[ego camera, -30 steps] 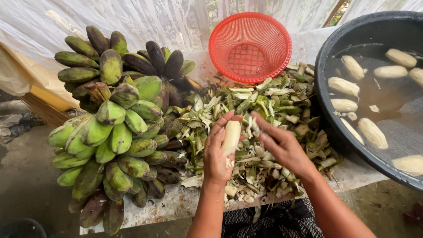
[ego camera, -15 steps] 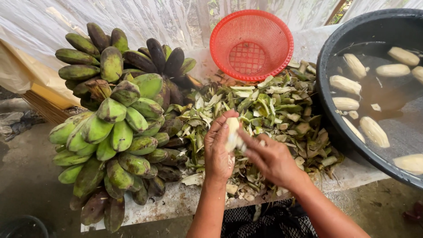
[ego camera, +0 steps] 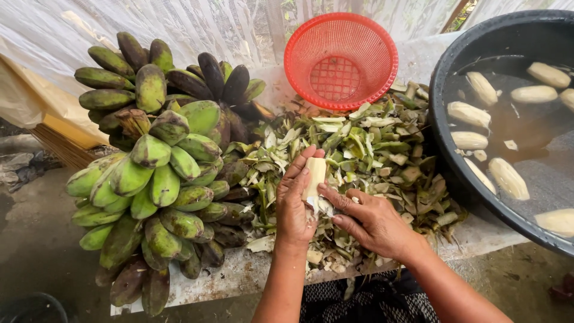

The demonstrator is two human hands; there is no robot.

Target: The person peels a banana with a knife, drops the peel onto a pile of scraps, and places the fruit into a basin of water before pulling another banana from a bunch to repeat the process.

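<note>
Your left hand (ego camera: 294, 200) is clamped on the peeled banana (ego camera: 314, 174), long axis near-to-far, tip pointing far. Your right hand (ego camera: 368, 218) has fingers closed at its near end. Peel pile (ego camera: 371, 149) beneath, green banana bunches (ego camera: 155, 173) left, black tub (ego camera: 508, 119) right.

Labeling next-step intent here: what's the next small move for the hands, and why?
Probably the right hand strips the last peel off the lower end of the banana. The left hand holds it upright, its top already bare and pale, while the right hand's fingertips sit at its base above the peel pile.
</note>
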